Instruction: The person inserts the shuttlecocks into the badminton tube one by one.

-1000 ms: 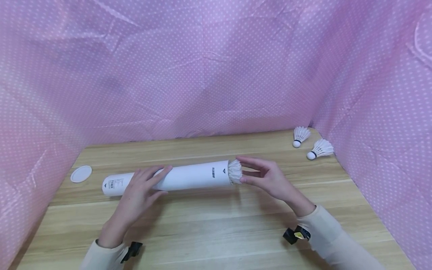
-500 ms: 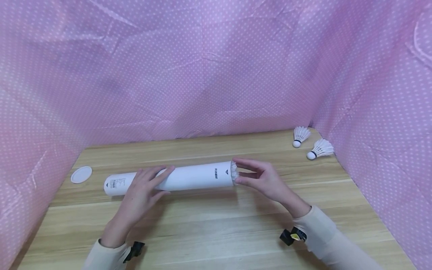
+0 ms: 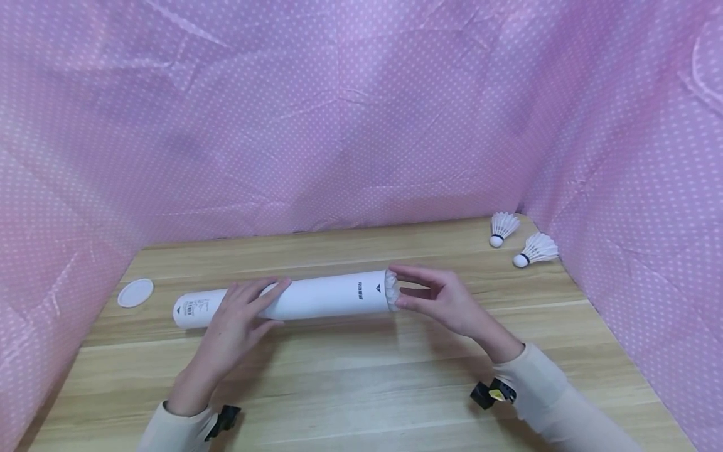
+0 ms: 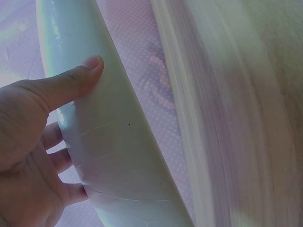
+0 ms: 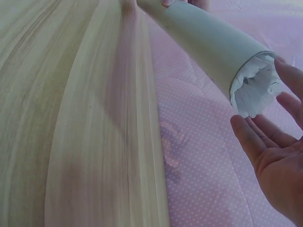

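Note:
A long white shuttlecock tube (image 3: 327,295) lies crosswise in front of me in the head view, its printed mouth facing right. My left hand (image 3: 234,317) grips it left of its middle; in the left wrist view the thumb (image 4: 83,78) lies along one side and the fingers wrap behind. White feathers of a shuttlecock (image 3: 392,290) stick out a little at the mouth. My right hand (image 3: 446,304) pinches their edge between thumb and fingers. The right wrist view looks into the feather skirt (image 5: 251,94), which fills the tube's mouth; the cork is hidden inside.
A round white lid (image 3: 135,292) lies at the table's left. Two more shuttlecocks, one farther back (image 3: 504,228) and one nearer (image 3: 535,250), lie at the back right corner. Pink dotted cloth (image 3: 339,125) hangs behind and beside the wooden table (image 3: 350,389).
The shuttlecock has gone deeper into the tube since a second ago, with my right hand moving left. Over the last half second the feathers show slightly more again. My left hand keeps its grip.

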The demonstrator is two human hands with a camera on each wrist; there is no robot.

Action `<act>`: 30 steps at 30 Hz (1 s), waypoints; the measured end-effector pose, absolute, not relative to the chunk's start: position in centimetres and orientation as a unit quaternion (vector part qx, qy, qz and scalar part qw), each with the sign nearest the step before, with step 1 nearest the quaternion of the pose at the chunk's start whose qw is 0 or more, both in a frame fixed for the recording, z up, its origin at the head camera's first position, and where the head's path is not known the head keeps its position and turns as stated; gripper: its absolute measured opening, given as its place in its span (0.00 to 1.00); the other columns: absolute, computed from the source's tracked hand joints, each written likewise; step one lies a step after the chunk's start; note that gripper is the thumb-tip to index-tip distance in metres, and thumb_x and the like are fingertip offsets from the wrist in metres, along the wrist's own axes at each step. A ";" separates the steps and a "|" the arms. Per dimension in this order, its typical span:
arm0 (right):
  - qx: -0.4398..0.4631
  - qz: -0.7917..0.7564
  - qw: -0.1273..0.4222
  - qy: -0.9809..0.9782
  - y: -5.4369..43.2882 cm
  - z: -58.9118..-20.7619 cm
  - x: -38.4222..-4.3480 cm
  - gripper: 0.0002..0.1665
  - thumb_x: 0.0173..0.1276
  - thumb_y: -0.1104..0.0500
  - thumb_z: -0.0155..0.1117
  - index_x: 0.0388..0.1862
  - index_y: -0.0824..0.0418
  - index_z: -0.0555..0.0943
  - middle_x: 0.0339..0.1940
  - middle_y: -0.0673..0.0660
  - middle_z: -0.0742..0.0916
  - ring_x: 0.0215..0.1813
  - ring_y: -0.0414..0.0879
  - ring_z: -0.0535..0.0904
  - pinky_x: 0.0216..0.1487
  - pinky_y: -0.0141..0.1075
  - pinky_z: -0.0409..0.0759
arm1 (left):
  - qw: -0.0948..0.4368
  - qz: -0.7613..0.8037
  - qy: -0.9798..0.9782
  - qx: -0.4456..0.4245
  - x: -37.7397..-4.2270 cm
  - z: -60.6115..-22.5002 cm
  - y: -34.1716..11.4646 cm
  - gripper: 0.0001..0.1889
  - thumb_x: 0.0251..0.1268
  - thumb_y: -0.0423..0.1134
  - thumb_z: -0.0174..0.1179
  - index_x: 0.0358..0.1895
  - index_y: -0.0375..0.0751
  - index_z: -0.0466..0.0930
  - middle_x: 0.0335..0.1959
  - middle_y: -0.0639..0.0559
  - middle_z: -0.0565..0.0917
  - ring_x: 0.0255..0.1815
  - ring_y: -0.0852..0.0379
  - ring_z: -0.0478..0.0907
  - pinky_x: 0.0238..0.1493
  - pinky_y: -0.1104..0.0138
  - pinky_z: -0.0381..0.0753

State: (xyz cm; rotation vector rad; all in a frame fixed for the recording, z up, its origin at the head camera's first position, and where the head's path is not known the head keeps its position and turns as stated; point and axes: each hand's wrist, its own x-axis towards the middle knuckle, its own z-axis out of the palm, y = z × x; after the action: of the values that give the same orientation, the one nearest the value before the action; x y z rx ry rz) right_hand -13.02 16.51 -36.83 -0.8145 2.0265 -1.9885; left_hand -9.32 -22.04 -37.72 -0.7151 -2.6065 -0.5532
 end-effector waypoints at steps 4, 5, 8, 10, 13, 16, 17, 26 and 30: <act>-0.294 -0.667 0.096 0.678 16.7 -37.0 -13.0 0.34 0.62 0.73 0.71 0.68 0.71 0.74 0.70 0.65 0.76 0.67 0.58 0.75 0.60 0.48 0.78 | 0.190 -0.199 -0.927 -0.253 -9.3 -37.6 -22.1 0.49 0.40 0.31 0.81 0.72 0.57 0.72 0.63 0.45 0.78 0.61 0.41 0.76 0.66 0.31 0.60; -0.295 -0.666 0.097 0.678 16.7 -37.1 -13.1 0.34 0.62 0.73 0.70 0.68 0.71 0.74 0.70 0.64 0.76 0.67 0.57 0.75 0.60 0.48 0.78 | 0.189 -0.200 -0.928 -0.253 -9.3 -37.6 -22.1 0.49 0.40 0.31 0.81 0.73 0.58 0.72 0.63 0.45 0.78 0.61 0.41 0.76 0.66 0.31 0.60; -0.294 -0.663 0.099 0.681 16.7 -37.2 -13.1 0.33 0.63 0.72 0.70 0.68 0.69 0.74 0.70 0.64 0.76 0.67 0.59 0.75 0.60 0.47 0.78 | 0.187 -0.202 -0.928 -0.251 -9.3 -37.6 -22.1 0.49 0.40 0.31 0.81 0.72 0.58 0.72 0.63 0.45 0.78 0.61 0.41 0.75 0.66 0.31 0.60; -0.288 -0.665 0.100 0.682 16.6 -37.2 -13.1 0.33 0.64 0.71 0.70 0.68 0.69 0.74 0.70 0.64 0.76 0.67 0.60 0.75 0.60 0.46 0.78 | 0.187 -0.202 -0.928 -0.252 -9.3 -37.6 -22.1 0.49 0.40 0.30 0.81 0.72 0.57 0.72 0.63 0.45 0.78 0.61 0.41 0.75 0.66 0.30 0.59; -0.277 -0.669 0.099 0.683 16.5 -37.3 -13.0 0.33 0.63 0.70 0.71 0.68 0.68 0.75 0.69 0.63 0.77 0.66 0.59 0.76 0.59 0.45 0.79 | 0.191 -0.203 -0.926 -0.255 -9.3 -37.6 -22.1 0.49 0.38 0.29 0.81 0.72 0.55 0.73 0.62 0.45 0.78 0.61 0.41 0.76 0.65 0.31 0.60; -0.274 -0.672 0.095 0.681 16.3 -37.5 -13.0 0.33 0.63 0.70 0.71 0.67 0.68 0.75 0.68 0.63 0.78 0.65 0.58 0.78 0.59 0.44 0.79 | 0.195 -0.203 -0.925 -0.257 -9.3 -37.6 -22.1 0.49 0.38 0.29 0.82 0.71 0.54 0.74 0.62 0.45 0.79 0.60 0.41 0.76 0.65 0.31 0.61; -0.273 -0.673 0.094 0.681 16.3 -37.5 -13.0 0.33 0.63 0.70 0.71 0.67 0.68 0.75 0.68 0.63 0.78 0.64 0.57 0.78 0.59 0.44 0.79 | 0.195 -0.203 -0.924 -0.257 -9.3 -37.6 -22.1 0.48 0.38 0.29 0.82 0.71 0.55 0.74 0.62 0.45 0.79 0.60 0.41 0.76 0.65 0.31 0.61; -0.266 -0.683 0.075 0.676 15.5 -37.8 -12.9 0.35 0.60 0.72 0.73 0.67 0.68 0.75 0.68 0.64 0.78 0.66 0.59 0.76 0.60 0.43 0.78 | 0.199 -0.203 -0.926 -0.250 -9.2 -37.5 -21.8 0.46 0.41 0.30 0.81 0.70 0.54 0.75 0.63 0.44 0.78 0.61 0.40 0.75 0.65 0.31 0.61; -0.269 -0.686 0.060 0.673 15.1 -37.9 -12.8 0.35 0.60 0.72 0.73 0.68 0.69 0.74 0.70 0.64 0.76 0.68 0.60 0.73 0.61 0.42 0.77 | 0.203 -0.199 -0.927 -0.244 -9.1 -37.5 -21.6 0.46 0.41 0.29 0.81 0.71 0.54 0.74 0.63 0.45 0.78 0.61 0.40 0.75 0.66 0.31 0.61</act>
State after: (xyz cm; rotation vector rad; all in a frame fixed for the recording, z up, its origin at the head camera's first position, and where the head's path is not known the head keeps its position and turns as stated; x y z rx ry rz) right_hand -12.76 15.09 -37.92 -0.8157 2.0370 -2.0777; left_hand -9.06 -21.65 -37.53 -0.6813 -2.5883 -0.5565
